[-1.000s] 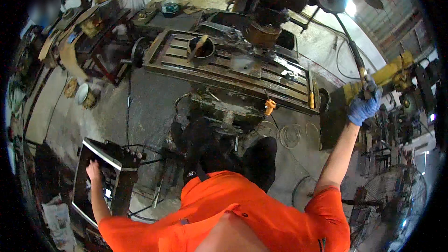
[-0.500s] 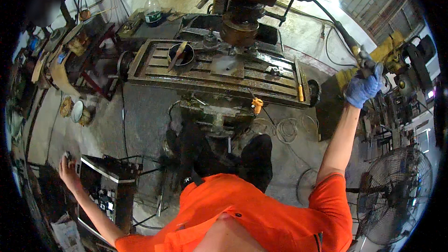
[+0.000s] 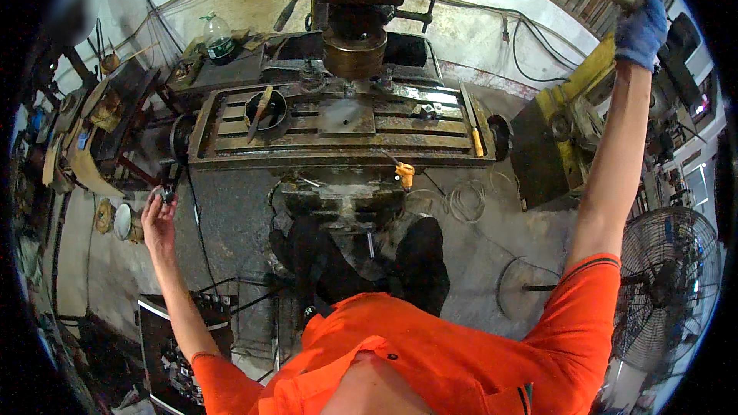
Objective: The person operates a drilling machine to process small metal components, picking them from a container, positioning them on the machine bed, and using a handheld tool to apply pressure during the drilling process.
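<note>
A metalworking shop: a grimy milling machine (image 3: pixel 338 119) with slotted table fills the frame's centre, a pedestal fan (image 3: pixel 667 292) stands at lower right, cluttered benches (image 3: pixel 84 138) at left, cables trailing across concrete floor (image 3: pixel 231 215).

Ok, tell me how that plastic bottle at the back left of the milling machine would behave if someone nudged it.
The plastic bottle stands upright, tall and narrow, so it would probably tip easily. It looks clear and thin-walled, so likely light. Lying down, its round body would probably roll.

A single head-worn fisheye view looks steeply down from above the person's chest. It faces the milling machine's surface (image 3: pixel 338 127) ahead, fairly near.
</note>
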{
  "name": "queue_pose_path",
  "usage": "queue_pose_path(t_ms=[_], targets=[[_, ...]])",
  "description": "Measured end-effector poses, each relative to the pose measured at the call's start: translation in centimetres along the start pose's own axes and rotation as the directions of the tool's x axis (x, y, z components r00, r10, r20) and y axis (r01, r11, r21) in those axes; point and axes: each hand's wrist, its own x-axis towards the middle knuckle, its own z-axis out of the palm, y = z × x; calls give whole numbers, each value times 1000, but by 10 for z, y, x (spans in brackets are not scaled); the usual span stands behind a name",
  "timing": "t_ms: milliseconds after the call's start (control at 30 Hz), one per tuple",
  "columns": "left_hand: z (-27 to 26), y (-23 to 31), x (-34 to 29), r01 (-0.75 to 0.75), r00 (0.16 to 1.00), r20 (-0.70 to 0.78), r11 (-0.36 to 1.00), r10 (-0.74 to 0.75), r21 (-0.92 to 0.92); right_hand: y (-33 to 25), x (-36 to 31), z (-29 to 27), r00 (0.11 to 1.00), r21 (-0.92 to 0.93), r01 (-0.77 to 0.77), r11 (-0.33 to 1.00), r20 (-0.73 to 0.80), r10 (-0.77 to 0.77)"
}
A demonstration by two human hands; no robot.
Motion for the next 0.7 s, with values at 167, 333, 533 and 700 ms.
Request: queue_pose_path(t_ms=[167,333,533,700], targets=[[-11,-21,-11,1,1000,6,997,0,-80,-56,-180,7,780,591,-582,559,209,590],[1,-30,-1,-9,999,32,998,11,-70,-74,-457,7,-260,-417,-863,286,851,456],[6,-11,0,-53,996,-73,995,60,84,-119,-561,65,-244,-349,-933,89,795,556],[14,0,-26,-28,988,-139,963,67,266,-146,-510,41,94,-33,-982,188,773,628]])
